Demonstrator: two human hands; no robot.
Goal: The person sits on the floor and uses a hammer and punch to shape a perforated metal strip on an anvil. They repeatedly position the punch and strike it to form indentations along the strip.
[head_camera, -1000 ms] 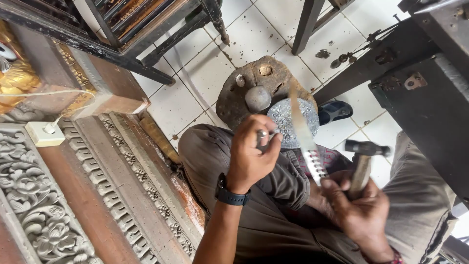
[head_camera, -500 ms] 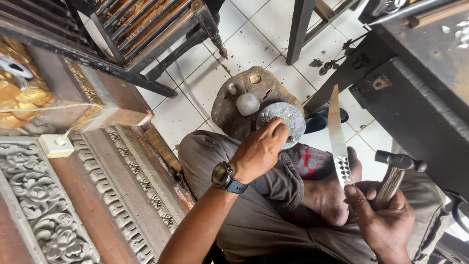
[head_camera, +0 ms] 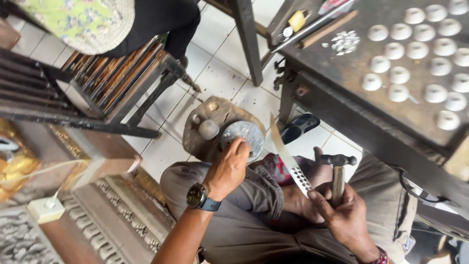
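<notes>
Left hand: stretched forward, fingers curled onto the near edge of the round metal disc.
Disc: laid on a wooden block on the floor.
Right hand: clenched around a hammer and a perforated metal strip, both held upright, right of the disc.

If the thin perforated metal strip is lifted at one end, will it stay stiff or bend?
The metal strip looks thin and long, so it would probably flex and spring. Its punched holes likely weaken the lower part. The right hand holds it with a hammer.
</notes>
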